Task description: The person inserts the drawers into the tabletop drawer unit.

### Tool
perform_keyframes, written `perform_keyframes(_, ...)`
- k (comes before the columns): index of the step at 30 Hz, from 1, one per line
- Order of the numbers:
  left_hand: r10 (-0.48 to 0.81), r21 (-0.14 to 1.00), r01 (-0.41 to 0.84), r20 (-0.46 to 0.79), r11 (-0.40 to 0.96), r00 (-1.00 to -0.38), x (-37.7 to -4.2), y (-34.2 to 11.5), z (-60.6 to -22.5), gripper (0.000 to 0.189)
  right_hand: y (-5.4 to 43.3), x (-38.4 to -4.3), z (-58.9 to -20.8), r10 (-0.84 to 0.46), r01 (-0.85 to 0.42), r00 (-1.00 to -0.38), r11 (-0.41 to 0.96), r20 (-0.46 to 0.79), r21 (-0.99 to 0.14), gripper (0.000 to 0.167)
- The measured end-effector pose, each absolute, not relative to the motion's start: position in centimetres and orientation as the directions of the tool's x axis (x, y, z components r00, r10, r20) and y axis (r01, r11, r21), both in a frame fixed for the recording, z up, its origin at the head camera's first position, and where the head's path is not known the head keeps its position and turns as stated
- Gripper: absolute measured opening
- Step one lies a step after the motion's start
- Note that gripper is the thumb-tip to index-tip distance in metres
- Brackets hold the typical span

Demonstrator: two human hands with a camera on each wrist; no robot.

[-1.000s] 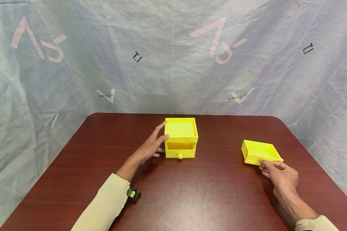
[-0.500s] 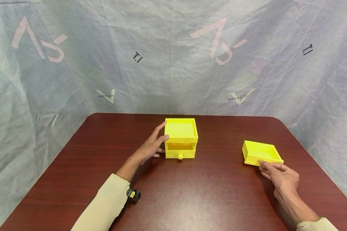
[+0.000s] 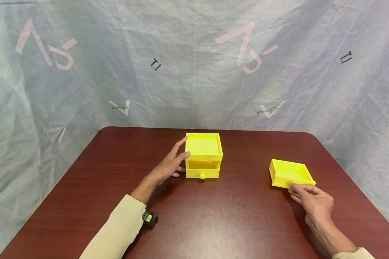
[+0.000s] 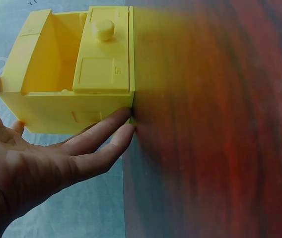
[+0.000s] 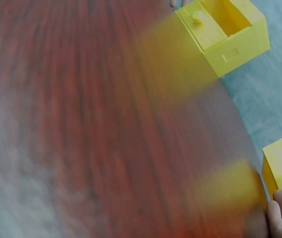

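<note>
A small yellow drawer cabinet (image 3: 203, 146) stands at the middle back of the table. Its upper slot is hollow, and the lower drawer (image 4: 96, 64) with a round knob sits pushed in below. My left hand (image 3: 166, 168) touches the cabinet's left side with fairly straight fingers, thumb at the near top corner and index at the far one. Off to the right, my right hand (image 3: 316, 205) pinches the front of a loose yellow drawer (image 3: 291, 172), which is tilted with its hollow side up. In the right wrist view, only part of that drawer shows, at the right edge.
The dark red-brown table (image 3: 240, 219) has a glossy, wood-grained top with rounded far corners. A grey printed cloth (image 3: 194, 79) hangs behind and at both sides. A black device (image 3: 150, 219) is strapped to the left wrist.
The loose drawer and my right hand have shifted slightly left and toward me. My left hand keeps its place on the cabinet.
</note>
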State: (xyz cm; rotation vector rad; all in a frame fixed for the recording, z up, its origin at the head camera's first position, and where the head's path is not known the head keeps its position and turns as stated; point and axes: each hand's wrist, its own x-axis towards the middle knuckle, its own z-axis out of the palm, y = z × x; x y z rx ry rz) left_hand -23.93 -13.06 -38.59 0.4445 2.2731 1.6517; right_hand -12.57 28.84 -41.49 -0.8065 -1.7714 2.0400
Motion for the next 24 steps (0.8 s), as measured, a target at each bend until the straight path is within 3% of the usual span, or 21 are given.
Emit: perform_keyframes(24,0.408,0.948,0.088,-0.048,0.307,-0.912,-23.9,-13.0,-38.6,0.065,27.5,-12.5,-41.9,0.553,0.112,-0.818,-0.114,-0.157,-0.987,0.008)
